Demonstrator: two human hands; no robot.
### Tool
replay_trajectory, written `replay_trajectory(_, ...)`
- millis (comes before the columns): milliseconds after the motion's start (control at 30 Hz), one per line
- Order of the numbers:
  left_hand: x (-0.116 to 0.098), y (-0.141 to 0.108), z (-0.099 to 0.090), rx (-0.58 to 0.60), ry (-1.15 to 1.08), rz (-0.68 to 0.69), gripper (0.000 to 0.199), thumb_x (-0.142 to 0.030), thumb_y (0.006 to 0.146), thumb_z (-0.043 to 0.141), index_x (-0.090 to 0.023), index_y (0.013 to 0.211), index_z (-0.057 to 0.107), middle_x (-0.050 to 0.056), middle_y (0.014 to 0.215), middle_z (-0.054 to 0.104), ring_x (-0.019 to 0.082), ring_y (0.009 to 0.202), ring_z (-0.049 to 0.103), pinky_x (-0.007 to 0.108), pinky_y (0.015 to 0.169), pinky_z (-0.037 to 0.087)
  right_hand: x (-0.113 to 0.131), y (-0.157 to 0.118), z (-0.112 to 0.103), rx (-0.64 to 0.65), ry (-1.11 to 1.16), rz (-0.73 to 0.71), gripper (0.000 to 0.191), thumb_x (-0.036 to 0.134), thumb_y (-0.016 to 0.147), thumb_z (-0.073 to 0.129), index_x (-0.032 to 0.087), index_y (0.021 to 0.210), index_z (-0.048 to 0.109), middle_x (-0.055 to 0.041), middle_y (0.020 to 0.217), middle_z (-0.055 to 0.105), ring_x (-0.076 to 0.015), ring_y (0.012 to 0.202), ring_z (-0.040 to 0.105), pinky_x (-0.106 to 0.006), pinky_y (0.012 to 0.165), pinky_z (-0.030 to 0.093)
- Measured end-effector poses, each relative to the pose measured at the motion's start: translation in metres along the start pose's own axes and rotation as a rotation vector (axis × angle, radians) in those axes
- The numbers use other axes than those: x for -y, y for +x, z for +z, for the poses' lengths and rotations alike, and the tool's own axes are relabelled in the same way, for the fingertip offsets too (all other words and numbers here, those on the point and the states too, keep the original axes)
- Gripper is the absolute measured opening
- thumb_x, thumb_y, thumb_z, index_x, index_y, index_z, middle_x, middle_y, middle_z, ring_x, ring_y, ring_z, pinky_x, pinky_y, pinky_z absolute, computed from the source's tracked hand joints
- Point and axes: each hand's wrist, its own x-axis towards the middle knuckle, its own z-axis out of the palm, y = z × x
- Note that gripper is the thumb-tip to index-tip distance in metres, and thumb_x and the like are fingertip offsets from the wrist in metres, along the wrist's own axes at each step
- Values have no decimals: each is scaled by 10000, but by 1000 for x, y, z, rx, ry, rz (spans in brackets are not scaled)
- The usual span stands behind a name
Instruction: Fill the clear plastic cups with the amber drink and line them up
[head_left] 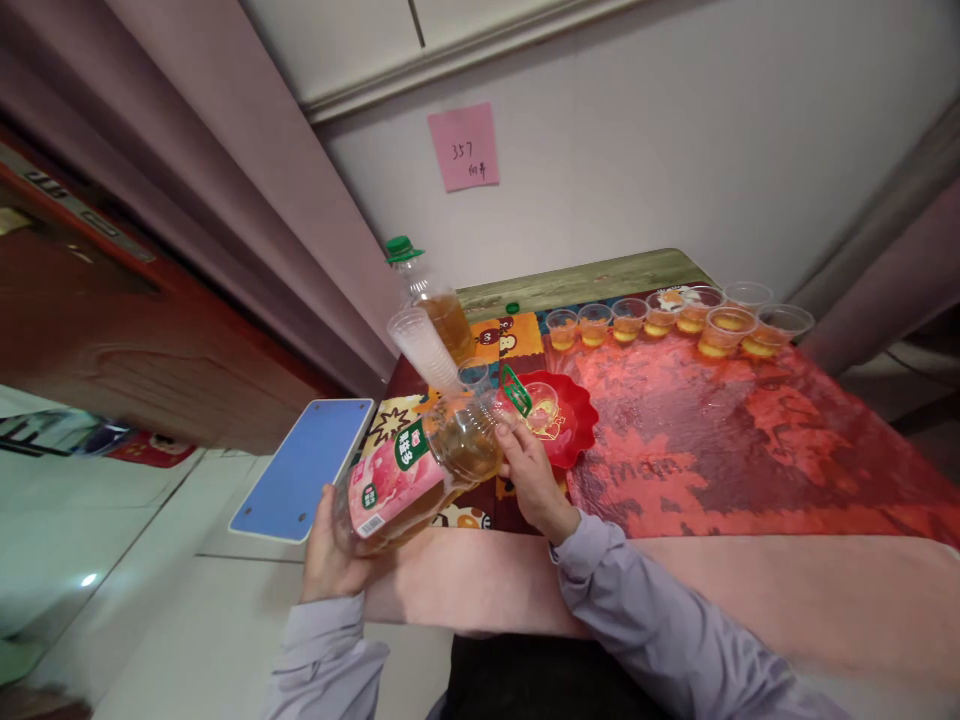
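A big clear juice bottle (409, 475) with a pink label and amber liquid lies tilted between my two hands, its neck toward the right. My left hand (330, 555) supports it by the base. Fingers of my right hand (531, 475) are closed around it near the neck, below a green plastic carry handle (516, 390). The neck reaches over a red scalloped bowl (581, 425), where a clear plastic cup (546, 405) stands. Whether liquid is flowing from the mouth I cannot tell. Behind the bottle leans a stack of clear cups (424, 348).
A second juice bottle (442, 315) with a green cap stands at the back left. Several clear cups (628, 320) with some amber liquid line the table's back right. A small green cap (512, 308) lies near the wall. A blue stool (304, 470) is at the left.
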Motion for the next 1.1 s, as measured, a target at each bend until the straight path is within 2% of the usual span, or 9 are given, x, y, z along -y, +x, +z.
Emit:
replay_trajectory(167,-4,-2,7,-83,4,51,658,-426,1114,436,-211,1734,388,165,1260,822,380,1142,802,602,1071,593,2,0,2,-33,75,50,627,724,887,746,259,1308,752,-83,1326,783,-299,1210,722,-391,865,664)
replay_trajectory(300,-6,-1,9,-65,11,43,684,-464,1119,424,-193,1744,362,179,1297,806,379,1149,800,593,1072,593,4,0,2,-20,89,59,594,708,896,734,269,1296,749,-75,1316,784,-304,1202,731,-410,873,672)
replay_trajectory(400,-6,0,7,-67,25,41,689,-489,1116,425,-197,1738,378,176,1279,814,381,1137,804,594,1075,590,4,0,2,-10,116,72,586,705,892,737,274,1290,743,-75,1312,785,-305,1193,737,-420,871,675)
replay_trajectory(500,-7,-2,8,-120,61,25,673,-487,1118,415,-177,1716,420,184,1247,823,379,1097,817,596,1058,600,2,0,2,-16,123,84,593,716,887,740,266,1273,734,-80,1303,786,-303,1189,743,-426,879,677)
replay_trajectory(833,-9,-10,30,-183,76,64,630,-413,1130,418,-123,1687,454,178,1190,840,362,1114,813,560,1037,623,0,-1,2,-3,151,111,606,745,894,745,295,1300,720,-84,1352,781,-332,1247,751,-482,912,696)
replay_trajectory(1100,-11,-20,45,-197,127,65,585,-393,1125,453,-149,1652,517,164,1231,831,366,1163,795,550,1060,614,-1,0,2,-24,242,142,618,719,851,809,281,1280,730,-52,1288,812,-282,1147,791,-399,856,704)
